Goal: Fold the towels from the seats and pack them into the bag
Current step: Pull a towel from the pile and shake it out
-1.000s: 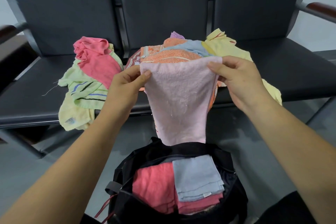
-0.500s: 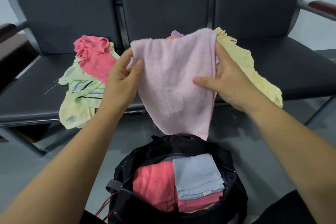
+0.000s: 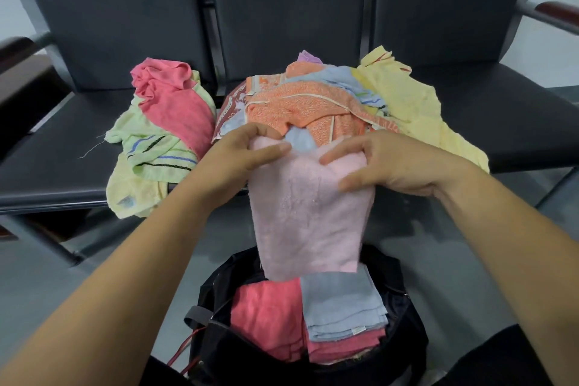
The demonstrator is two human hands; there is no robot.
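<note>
Pinching the pink towel [image 3: 310,222] by its top edge, the left hand [image 3: 247,153] and right hand [image 3: 391,166] hold it hanging over the open bag [image 3: 404,316]. Best to match edges squarely, then fold it smaller before packing.

I see a pale pink towel [image 3: 308,216] hanging above the open black bag [image 3: 404,307]; folded red towel [image 3: 266,316] and blue towel [image 3: 341,307] inside; loose towels [image 3: 313,103] heaped on the seats [image 3: 62,150].

Fuzzy terry-cloth pink towel [image 3: 308,216]
</note>
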